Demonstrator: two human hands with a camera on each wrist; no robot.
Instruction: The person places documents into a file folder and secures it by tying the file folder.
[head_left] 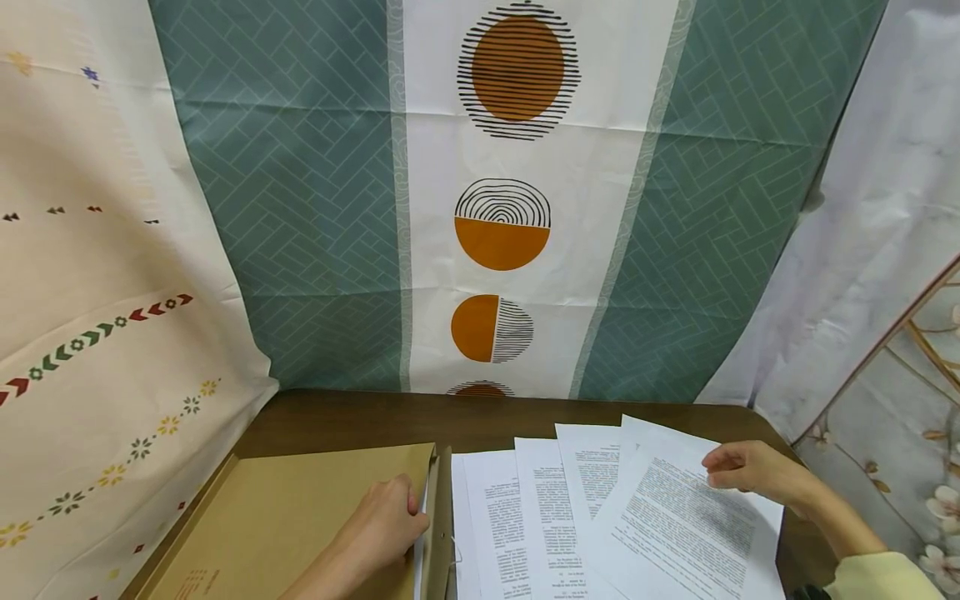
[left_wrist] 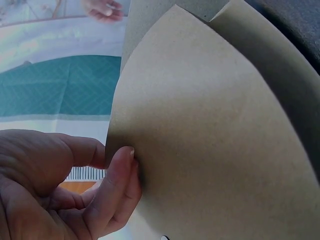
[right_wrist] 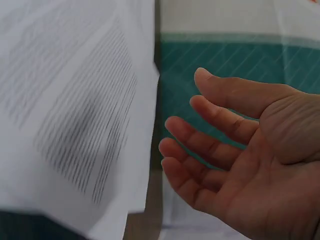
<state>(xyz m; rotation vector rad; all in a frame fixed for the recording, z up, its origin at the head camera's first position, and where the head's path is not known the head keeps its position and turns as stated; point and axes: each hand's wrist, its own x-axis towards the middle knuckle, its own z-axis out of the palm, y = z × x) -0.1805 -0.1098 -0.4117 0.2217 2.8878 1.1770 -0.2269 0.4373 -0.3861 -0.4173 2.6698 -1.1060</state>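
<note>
My left hand [head_left: 384, 518] pinches the free edge of the cover of a brown cardboard folder [head_left: 300, 500], at the left of the table in the head view. In the left wrist view, the fingers of that hand [left_wrist: 75, 185] bend round the edge of the brown cover [left_wrist: 200, 115]. White paper shows in a thin strip under the cover's right side. Over the fanned printed sheets [head_left: 675, 517] on the right, my right hand [head_left: 765, 477] hovers with loosely bent fingers. The right wrist view shows this hand [right_wrist: 225, 150] apart from the sheets, holding nothing.
Several printed sheets [head_left: 551, 517] overlap beside the folder's spine. The dark wooden table [head_left: 352, 417] runs back to a green and white patterned cloth [head_left: 322, 250]. Hanging fabric [head_left: 97, 375] stands at the left, and a floral cloth [head_left: 900, 467] at the right.
</note>
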